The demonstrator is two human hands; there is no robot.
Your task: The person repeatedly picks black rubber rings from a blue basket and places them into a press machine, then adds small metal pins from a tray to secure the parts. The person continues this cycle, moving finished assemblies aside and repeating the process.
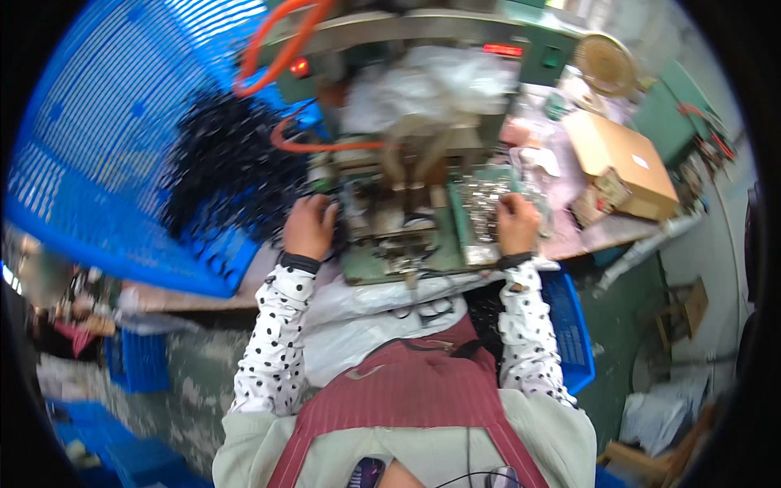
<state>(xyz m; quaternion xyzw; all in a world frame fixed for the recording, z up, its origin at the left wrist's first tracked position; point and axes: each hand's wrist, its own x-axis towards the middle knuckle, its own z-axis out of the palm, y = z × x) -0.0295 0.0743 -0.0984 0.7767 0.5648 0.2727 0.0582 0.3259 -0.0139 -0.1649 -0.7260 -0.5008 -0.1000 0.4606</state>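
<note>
My left hand (309, 229) is curled beside the left side of a green press machine (439, 244), next to a heap of thin black pieces (228, 163). Whatever lies between its fingers is too blurred to make out. Over a green tray (455, 213) of small shiny metal parts (482, 203), my right hand (518, 226) has its thumb and fingertips drawn together. Anything pinched there is too small to name. Between the two hands is the machine's central tooling (413, 191), smeared by blur, with a dark piece at its base.
A large blue basket (89, 220) holds the black heap at left. Orange hoses (260, 57) loop over the machine. At right stand a cardboard box (622, 163) and a round woven basket (604, 63). A blue crate (569, 325) sits below the table's right side.
</note>
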